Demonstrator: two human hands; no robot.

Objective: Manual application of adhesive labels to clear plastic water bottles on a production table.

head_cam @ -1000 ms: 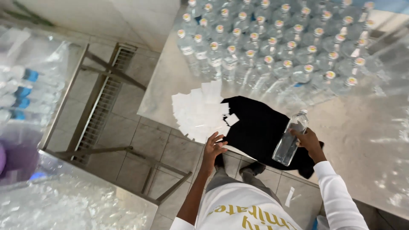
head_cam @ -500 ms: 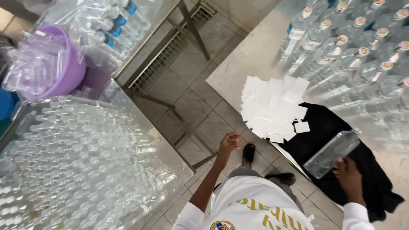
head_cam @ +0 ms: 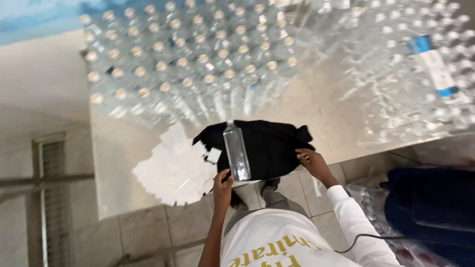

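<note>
A clear empty plastic bottle (head_cam: 236, 148) lies on a black cloth (head_cam: 272, 148) at the near edge of a steel table (head_cam: 114, 163). My left hand (head_cam: 222, 187) is at the bottle's base end, fingers curled on it. My right hand (head_cam: 310, 160) rests on the cloth's right edge and holds nothing. A loose pile of white paper labels (head_cam: 173, 168) lies just left of the cloth, beside my left hand.
Several rows of capped clear bottles (head_cam: 198, 59) fill the far side of the table, with a heap of bottles (head_cam: 410, 69) at the right. A dark blue bag (head_cam: 430, 207) sits on the tiled floor at the right. A floor drain grate (head_cam: 52, 198) is at the left.
The view swung back to the table. The bottle left my right hand and now lies on the black cloth, my left hand came up to its base, and my right hand dropped to the cloth.
</note>
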